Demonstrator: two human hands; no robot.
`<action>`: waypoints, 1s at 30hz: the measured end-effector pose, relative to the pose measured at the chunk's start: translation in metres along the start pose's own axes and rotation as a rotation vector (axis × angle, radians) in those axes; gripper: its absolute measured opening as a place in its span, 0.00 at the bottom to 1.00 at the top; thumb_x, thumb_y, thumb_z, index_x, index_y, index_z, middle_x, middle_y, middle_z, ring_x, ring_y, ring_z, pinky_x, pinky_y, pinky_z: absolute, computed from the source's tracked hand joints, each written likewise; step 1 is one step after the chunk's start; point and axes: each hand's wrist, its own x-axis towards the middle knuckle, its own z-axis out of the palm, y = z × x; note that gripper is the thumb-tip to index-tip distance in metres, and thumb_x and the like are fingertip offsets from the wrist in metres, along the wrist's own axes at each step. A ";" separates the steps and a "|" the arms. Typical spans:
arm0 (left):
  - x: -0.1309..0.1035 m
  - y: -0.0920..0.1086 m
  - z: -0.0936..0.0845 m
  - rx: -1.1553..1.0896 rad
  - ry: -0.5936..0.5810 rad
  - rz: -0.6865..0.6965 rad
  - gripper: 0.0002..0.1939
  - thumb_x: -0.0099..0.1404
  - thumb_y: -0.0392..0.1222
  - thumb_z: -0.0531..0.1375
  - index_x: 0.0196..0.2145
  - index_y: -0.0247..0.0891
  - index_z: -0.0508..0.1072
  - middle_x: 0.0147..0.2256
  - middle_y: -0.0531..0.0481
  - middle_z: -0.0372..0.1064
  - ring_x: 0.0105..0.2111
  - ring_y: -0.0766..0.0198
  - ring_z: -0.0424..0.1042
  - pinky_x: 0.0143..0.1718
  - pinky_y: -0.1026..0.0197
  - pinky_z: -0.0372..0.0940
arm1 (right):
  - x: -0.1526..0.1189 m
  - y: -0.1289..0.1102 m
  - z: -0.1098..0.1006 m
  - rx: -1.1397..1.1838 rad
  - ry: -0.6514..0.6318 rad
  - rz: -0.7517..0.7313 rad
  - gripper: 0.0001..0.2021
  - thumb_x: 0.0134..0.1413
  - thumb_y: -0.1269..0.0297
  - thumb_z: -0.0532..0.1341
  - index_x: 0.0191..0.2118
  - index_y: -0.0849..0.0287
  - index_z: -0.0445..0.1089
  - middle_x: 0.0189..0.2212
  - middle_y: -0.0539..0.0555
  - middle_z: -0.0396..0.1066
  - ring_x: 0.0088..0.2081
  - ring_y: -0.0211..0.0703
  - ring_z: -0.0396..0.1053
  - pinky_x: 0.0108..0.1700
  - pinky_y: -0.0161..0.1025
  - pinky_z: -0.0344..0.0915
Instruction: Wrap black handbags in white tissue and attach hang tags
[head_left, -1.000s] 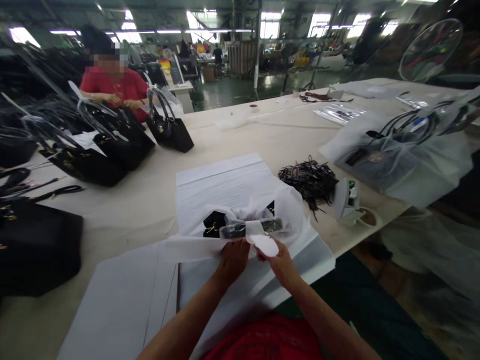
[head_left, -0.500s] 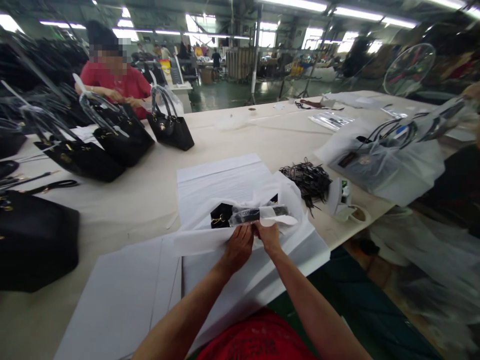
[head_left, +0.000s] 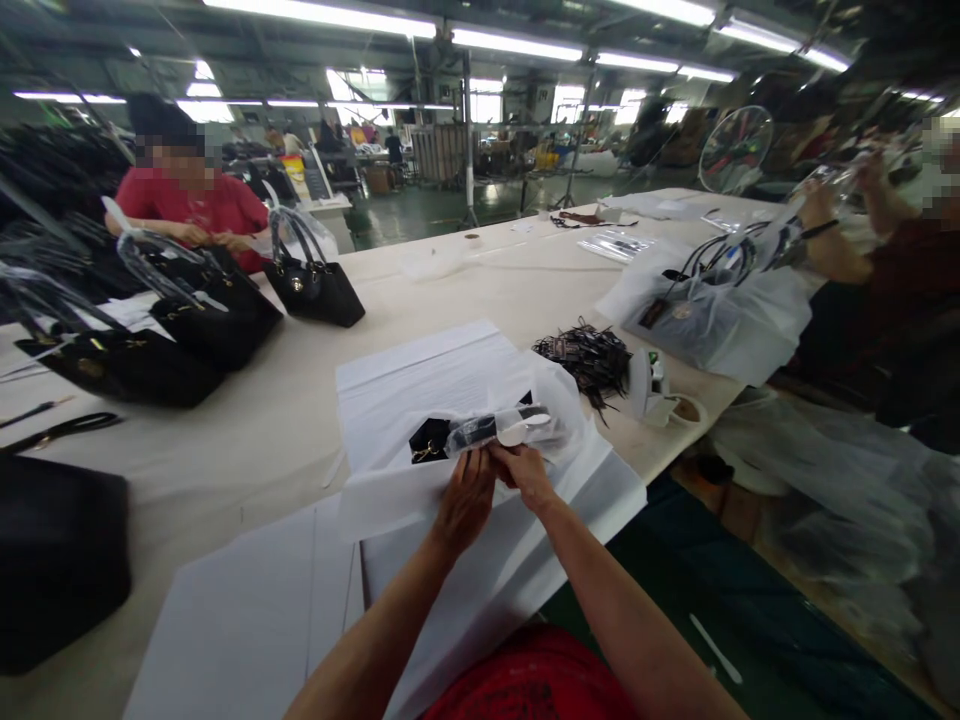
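A black handbag [head_left: 427, 443] with a gold-coloured clasp lies partly covered by white tissue paper [head_left: 397, 500]. Clear plastic wraps its dark handle [head_left: 472, 432], and a white strip [head_left: 523, 428] crosses over it. My left hand [head_left: 466, 490] is closed at the near side of this handle, over the paper. Right beside it, my right hand [head_left: 527, 474] is closed too, its fingertips meeting the left ones under the white strip. What the fingertips pinch is hidden.
Several black handbags [head_left: 315, 290] stand on the left of the table [head_left: 480, 290]. Beyond the paper lie a heap of dark tags [head_left: 589, 360] and a white tape dispenser [head_left: 651, 385]. A plastic-bagged handbag [head_left: 705, 315] sits at right, near a co-worker [head_left: 900, 260]. Another person [head_left: 191, 210] works at far left.
The view has swung right, bringing the right-hand co-worker's raised hands into sight. My hands stay together at the handle, with the right fingers curled in slightly more.
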 end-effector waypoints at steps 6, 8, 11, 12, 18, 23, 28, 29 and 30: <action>-0.001 -0.003 0.003 -0.010 0.054 0.017 0.25 0.59 0.25 0.45 0.54 0.20 0.60 0.52 0.33 0.63 0.55 0.49 0.60 0.53 0.48 0.61 | -0.006 0.008 -0.001 0.069 0.081 0.086 0.18 0.39 0.49 0.63 0.18 0.60 0.64 0.10 0.45 0.60 0.13 0.32 0.57 0.13 0.29 0.52; -0.001 -0.002 0.002 -0.021 0.071 0.010 0.24 0.59 0.26 0.45 0.53 0.20 0.61 0.50 0.32 0.64 0.54 0.49 0.61 0.52 0.48 0.61 | -0.005 0.012 -0.003 0.066 0.100 0.103 0.19 0.38 0.47 0.64 0.18 0.59 0.64 0.09 0.44 0.58 0.12 0.32 0.56 0.12 0.30 0.50; 0.002 -0.003 -0.014 -0.119 0.151 0.049 0.19 0.60 0.28 0.48 0.48 0.24 0.66 0.45 0.35 0.68 0.50 0.52 0.64 0.51 0.50 0.60 | -0.003 0.022 -0.007 0.058 0.091 0.108 0.20 0.37 0.46 0.63 0.16 0.58 0.62 0.09 0.44 0.57 0.12 0.31 0.55 0.12 0.30 0.49; 0.004 -0.004 -0.024 -0.160 0.202 0.063 0.16 0.61 0.29 0.49 0.46 0.26 0.68 0.42 0.37 0.69 0.48 0.54 0.66 0.50 0.52 0.61 | -0.003 0.026 -0.008 0.053 0.082 0.104 0.21 0.37 0.46 0.64 0.16 0.58 0.61 0.09 0.44 0.57 0.12 0.31 0.54 0.12 0.30 0.49; 0.053 -0.036 -0.097 -0.219 0.505 -0.254 0.19 0.57 0.40 0.60 0.46 0.34 0.65 0.44 0.38 0.66 0.49 0.51 0.63 0.51 0.48 0.57 | -0.011 0.062 -0.018 -0.072 0.055 0.085 0.17 0.46 0.52 0.59 0.18 0.59 0.64 0.10 0.45 0.60 0.14 0.32 0.58 0.17 0.30 0.55; 0.112 -0.071 -0.109 -0.839 -0.015 -0.560 0.13 0.51 0.46 0.60 0.32 0.34 0.73 0.27 0.50 0.68 0.31 0.58 0.68 0.31 0.60 0.63 | -0.024 0.085 -0.017 -0.277 0.052 -0.023 0.06 0.43 0.65 0.63 0.21 0.58 0.69 0.21 0.48 0.70 0.29 0.39 0.70 0.33 0.34 0.63; 0.132 -0.082 -0.104 -1.289 0.129 -0.898 0.12 0.42 0.45 0.65 0.18 0.35 0.68 0.13 0.60 0.54 0.16 0.73 0.53 0.18 0.67 0.47 | -0.024 0.091 -0.025 -0.384 0.078 -0.088 0.06 0.43 0.70 0.62 0.31 0.57 0.73 0.31 0.52 0.74 0.37 0.44 0.71 0.41 0.37 0.64; 0.133 -0.083 -0.103 -1.316 0.217 -0.938 0.12 0.41 0.43 0.66 0.18 0.35 0.67 0.12 0.61 0.53 0.16 0.73 0.52 0.18 0.67 0.46 | -0.022 0.091 -0.028 -0.389 0.088 -0.098 0.08 0.44 0.70 0.62 0.33 0.56 0.73 0.33 0.51 0.74 0.37 0.43 0.71 0.41 0.37 0.64; 0.135 -0.083 -0.103 -1.340 0.301 -0.968 0.12 0.40 0.41 0.67 0.17 0.35 0.66 0.12 0.61 0.53 0.16 0.74 0.51 0.18 0.67 0.46 | -0.019 0.091 -0.030 -0.393 0.094 -0.106 0.09 0.44 0.70 0.61 0.35 0.55 0.73 0.33 0.50 0.74 0.36 0.42 0.72 0.40 0.36 0.65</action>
